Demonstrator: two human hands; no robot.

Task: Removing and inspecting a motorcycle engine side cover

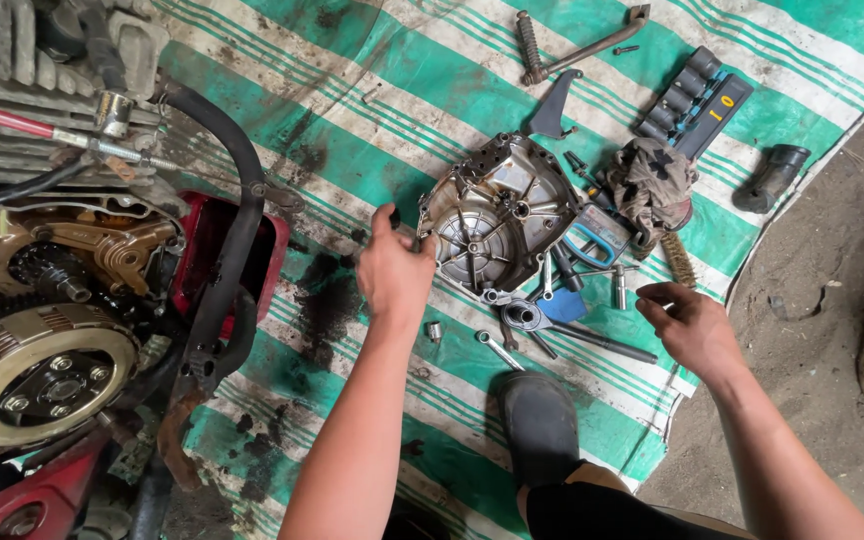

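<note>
My left hand (392,270) reaches over a green-and-white striped tarp (352,120) and grips a small dark part beside the left edge of a metal engine side cover (497,215) that lies inner face up. My right hand (687,325) hovers with curled fingers over the tarp's right edge, holding nothing I can see, just right of a scatter of wrenches and sockets (552,310). A small socket (433,331) lies below my left wrist.
An opened motorcycle engine with exposed clutch (37,370) and chain fills the left side, a red drain pan (217,250) beneath it. A socket rail (697,95), kick lever (577,45), greasy rag (652,185) and wire brush (680,262) lie on the tarp. My dark shoe (540,425) rests at its near edge; dirt ground lies right.
</note>
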